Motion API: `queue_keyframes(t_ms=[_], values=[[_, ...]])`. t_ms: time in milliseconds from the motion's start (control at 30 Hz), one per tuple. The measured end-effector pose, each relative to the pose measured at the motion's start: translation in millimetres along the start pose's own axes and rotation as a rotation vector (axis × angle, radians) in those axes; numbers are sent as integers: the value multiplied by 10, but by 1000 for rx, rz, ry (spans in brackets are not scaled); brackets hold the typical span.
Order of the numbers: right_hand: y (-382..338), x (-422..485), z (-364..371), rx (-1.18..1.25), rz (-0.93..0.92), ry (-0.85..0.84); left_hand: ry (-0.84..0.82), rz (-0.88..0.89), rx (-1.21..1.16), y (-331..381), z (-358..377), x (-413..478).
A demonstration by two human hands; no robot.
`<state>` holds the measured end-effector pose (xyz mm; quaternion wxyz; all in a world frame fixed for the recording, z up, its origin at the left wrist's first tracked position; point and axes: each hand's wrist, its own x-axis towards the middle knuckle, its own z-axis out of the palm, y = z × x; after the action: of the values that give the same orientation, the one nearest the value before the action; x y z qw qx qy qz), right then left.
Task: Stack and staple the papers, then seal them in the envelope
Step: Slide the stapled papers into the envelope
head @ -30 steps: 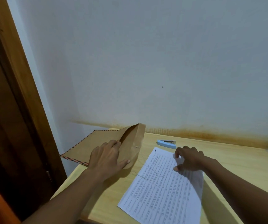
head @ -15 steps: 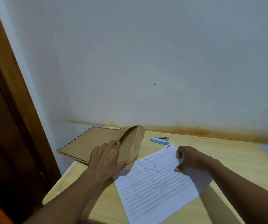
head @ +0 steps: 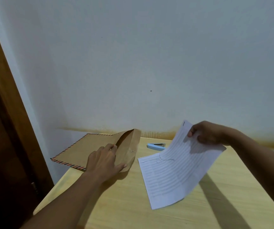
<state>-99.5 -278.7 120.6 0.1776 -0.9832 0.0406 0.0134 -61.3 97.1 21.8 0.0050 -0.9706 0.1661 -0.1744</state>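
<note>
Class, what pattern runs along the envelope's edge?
Red and dark diagonal stripes border the brown envelope, seen in the head view.

A pale wooden desk (head: 116, 204) is set against a white wall (head: 149, 63). At its far left a brown envelope (head: 86, 149) with a red-and-blue striped border is laid flat, one corner overhanging the desk's left edge. A light blue stapler (head: 156, 147) is placed near the wall, just right of the envelope. Printed papers (head: 174, 176) are rested on the desk by their near edge only, the far end raised.
</note>
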Motion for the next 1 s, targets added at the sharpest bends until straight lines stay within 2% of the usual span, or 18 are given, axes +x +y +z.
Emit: queue_keyframes(t_ms=[333, 467, 567, 633, 700, 900, 1000], values=[[-390, -353, -772, -253, -148, 340, -13, -3, -36, 116, -73, 119], [-513, -490, -959, -194, -180, 409, -6, -1, -49, 126, -91, 110], [-509, -546, -1037, 24, -151, 473, 17, -3, -58, 129, -108, 88], [-460, -536, -1040, 266, -131, 454, 19, -11, -73, 124, -108, 79], [-400, -480, -997, 407, -90, 386, 19, -17, -83, 120, -110, 71], [-250, -224, -629, 495, 108, 130, 24, 19, -120, 101, -100, -2], [-195, -110, -430, 524, 198, 114, 22, 39, -129, 85, -109, -46]])
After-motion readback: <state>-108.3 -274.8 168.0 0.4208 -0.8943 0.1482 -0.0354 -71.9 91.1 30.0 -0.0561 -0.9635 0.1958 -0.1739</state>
